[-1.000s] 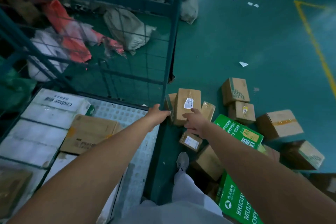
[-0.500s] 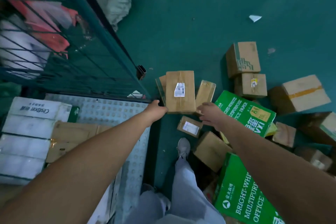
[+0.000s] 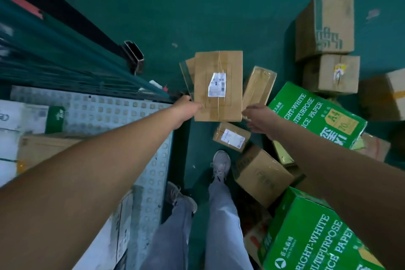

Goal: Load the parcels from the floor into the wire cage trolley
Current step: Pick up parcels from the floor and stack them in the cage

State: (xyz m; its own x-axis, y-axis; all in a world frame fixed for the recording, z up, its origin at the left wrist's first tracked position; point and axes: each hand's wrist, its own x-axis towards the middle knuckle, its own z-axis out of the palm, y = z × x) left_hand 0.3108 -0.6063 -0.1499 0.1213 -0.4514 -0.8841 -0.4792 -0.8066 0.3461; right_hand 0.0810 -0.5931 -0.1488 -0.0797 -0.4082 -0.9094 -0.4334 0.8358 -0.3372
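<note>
Floor (image 3: 219,6) teal; parcel (image 3: 218,85) brown, white label; paper box (image 3: 317,114) green, white lettering.

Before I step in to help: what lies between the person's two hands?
In the head view, the flat brown cardboard parcel with a white label lies between the left hand and right hand.

A single wide-angle camera sat on the person's head and looked steeply down past both outstretched forearms to the dark green painted floor (image 3: 219,6). The person's own grey trouser legs and pale sneakers (image 3: 221,163) filled the bottom centre, almost directly below the lens. The perforated light metal deck of the wire cage trolley (image 3: 122,105) lay at the left, the scattered brown cardboard parcels (image 3: 219,85) at the right. Straight edges bowed near the borders.
</note>
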